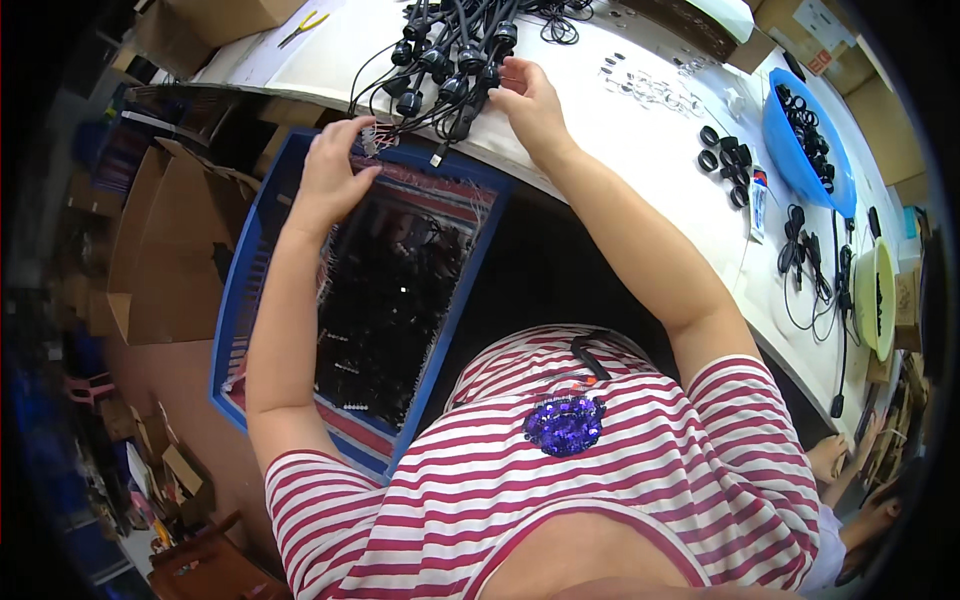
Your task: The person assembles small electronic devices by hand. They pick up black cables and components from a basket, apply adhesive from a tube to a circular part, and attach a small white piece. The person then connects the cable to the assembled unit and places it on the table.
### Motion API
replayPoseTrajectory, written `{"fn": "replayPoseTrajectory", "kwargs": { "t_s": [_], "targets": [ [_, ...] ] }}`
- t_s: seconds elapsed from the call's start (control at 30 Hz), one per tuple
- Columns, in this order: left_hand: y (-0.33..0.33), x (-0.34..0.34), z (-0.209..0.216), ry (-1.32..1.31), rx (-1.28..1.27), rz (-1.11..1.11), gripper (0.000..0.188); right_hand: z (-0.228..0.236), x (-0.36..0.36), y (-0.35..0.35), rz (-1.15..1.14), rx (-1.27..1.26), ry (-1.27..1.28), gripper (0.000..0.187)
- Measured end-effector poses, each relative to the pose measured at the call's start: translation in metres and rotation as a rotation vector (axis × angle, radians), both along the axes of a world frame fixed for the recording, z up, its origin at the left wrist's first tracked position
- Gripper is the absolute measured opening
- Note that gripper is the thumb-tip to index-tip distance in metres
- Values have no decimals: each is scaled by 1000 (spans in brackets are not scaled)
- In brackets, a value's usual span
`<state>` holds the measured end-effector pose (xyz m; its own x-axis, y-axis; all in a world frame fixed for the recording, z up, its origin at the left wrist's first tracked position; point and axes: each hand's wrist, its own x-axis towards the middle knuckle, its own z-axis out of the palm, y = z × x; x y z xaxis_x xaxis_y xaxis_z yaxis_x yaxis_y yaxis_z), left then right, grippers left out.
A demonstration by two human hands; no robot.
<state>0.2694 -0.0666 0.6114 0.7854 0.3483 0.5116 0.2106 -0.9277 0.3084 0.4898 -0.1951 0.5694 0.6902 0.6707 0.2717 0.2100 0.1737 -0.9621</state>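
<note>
A bundle of black cables with round, socket-like black heads [470, 58] lies at the table's near edge, some ends hanging over it. My right hand [535, 110] reaches into its right side. Its thumb and fingers are apart, with the tips against a round black head. At the edge to the left, my left hand [335, 170] has bent fingers and the thumb held away. Its fingertips are beside a cluster of small pale and reddish wire ends [380, 139]. Below hangs a cable end with a small metal plug [439, 155].
A blue crate [228, 300] with striped cloth and dark pieces stands below the left arm. On the table are yellow-handled pliers [305, 29], black rings [738, 157], a tube [758, 205], a blue basin [785, 150] and a yellow-green bowl [872, 300]. Someone's bare foot [828, 458] shows lower right.
</note>
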Motion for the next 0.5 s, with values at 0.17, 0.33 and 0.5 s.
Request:
{"fn": "replayPoseTrajectory", "kwargs": {
  "t_s": [0.17,0.33,0.5],
  "targets": [
    [19,15,-7,-92,-341,126,20,7,17,-3,-20,71,-45,38],
    [17,49,31,-338,-822,-60,20,11,27,-4,-6,185,-129,22],
    [-6,80,54,-95,-790,-130,33,38,10,-17,144,166,-263,21]
  ]
}}
